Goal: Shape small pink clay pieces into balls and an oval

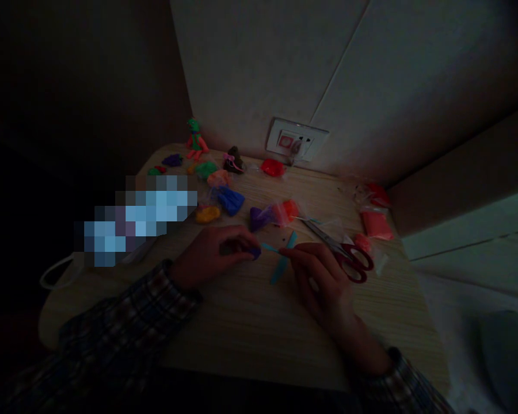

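My left hand point(218, 253) pinches a small lump of purple modelling clay point(255, 252) between thumb and fingers, just above the table. Facing it, my right hand point(322, 279) grips a thin light-blue modelling tool point(269, 248), its tip close to the clay; whether they touch I cannot tell. Beneath, a flat blue strip-like tool point(280, 269) lies slanted on the wood, partly behind my right fingers. A pair of scissors point(354, 261) with dark red handles rests just beyond my right hand. Purple clay in a bag point(259, 218) sits past my left fingertips.
Bagged clay lies about the table point(259, 339), including blue point(230, 201), yellow point(208, 214) and pink point(376, 225) pieces. A green and orange clay figure point(194, 140) stands at the back left. A wall socket point(297, 140) is behind. A blurred-out object point(151, 210) lies left.
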`<state>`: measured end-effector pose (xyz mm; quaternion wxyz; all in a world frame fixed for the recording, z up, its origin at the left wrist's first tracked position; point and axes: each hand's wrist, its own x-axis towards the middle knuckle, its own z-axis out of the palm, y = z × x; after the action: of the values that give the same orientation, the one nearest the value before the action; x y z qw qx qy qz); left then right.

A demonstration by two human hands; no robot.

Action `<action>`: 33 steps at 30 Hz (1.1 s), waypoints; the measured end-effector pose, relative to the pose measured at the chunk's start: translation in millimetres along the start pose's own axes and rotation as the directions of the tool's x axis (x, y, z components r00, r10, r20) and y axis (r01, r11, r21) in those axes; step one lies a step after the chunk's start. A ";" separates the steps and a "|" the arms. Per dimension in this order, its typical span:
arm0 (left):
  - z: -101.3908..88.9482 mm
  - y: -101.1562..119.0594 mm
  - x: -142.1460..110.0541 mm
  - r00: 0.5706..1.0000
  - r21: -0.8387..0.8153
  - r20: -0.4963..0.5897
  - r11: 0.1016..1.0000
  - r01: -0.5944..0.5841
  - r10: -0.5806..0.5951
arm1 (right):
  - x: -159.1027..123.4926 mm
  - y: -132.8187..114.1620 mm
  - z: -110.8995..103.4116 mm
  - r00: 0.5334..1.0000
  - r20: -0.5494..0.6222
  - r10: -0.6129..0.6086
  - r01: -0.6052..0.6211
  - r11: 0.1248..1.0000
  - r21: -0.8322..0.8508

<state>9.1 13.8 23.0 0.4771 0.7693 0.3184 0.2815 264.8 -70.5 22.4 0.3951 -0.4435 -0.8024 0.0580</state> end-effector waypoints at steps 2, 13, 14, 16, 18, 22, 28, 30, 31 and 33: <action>-0.3 -0.3 -0.7 0.999 0.052 -0.020 0.998 -0.027 0.029 | 0.3 0.4 -0.3 1.000 -0.005 0.008 -0.008 1.000 -0.002; 7.8 -10.7 -6.2 0.966 0.459 -0.043 0.863 -0.209 0.257 | -0.2 3.2 1.3 0.999 -0.011 0.049 -0.049 0.999 0.019; 8.5 -11.5 -6.5 0.964 0.481 -0.034 0.850 -0.217 0.265 | -0.4 3.9 2.2 0.999 -0.011 0.051 -0.050 0.998 0.023; 9.3 -12.2 -7.0 0.961 0.509 -0.012 0.829 -0.231 0.275 | -0.8 5.5 4.0 0.998 -0.005 0.055 -0.055 0.998 0.027; 9.4 -11.4 -7.2 0.960 0.521 0.012 0.818 -0.245 0.280 | -0.8 7.2 5.4 0.998 0.014 0.061 -0.062 0.998 0.023; 8.5 -8.8 -7.3 0.964 0.540 0.005 0.811 -0.226 0.266 | -0.2 8.9 5.8 0.996 0.055 0.074 -0.075 0.997 0.017; 8.1 -12.8 -6.6 0.971 0.562 -0.031 0.808 -0.178 0.236 | 0.2 9.9 6.1 0.993 0.085 0.082 -0.084 0.996 0.022; 8.2 -14.3 -6.0 0.970 0.557 -0.011 0.807 -0.194 0.241 | 0.3 10.3 6.6 0.992 0.091 0.090 -0.092 0.996 0.017; 8.2 -14.9 -5.8 0.969 0.552 0.001 0.808 -0.205 0.245 | 0.4 10.6 6.9 0.991 0.094 0.095 -0.097 0.995 0.015; 8.1 -15.7 -5.5 0.966 0.541 0.016 0.810 -0.226 0.259 | 0.3 11.0 7.4 0.990 0.096 0.100 -0.101 0.995 0.012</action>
<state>8.1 10.4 4.8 0.1929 0.8977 0.2975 0.2616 266.9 -61.7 12.7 0.3564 -0.4769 -0.7965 0.1056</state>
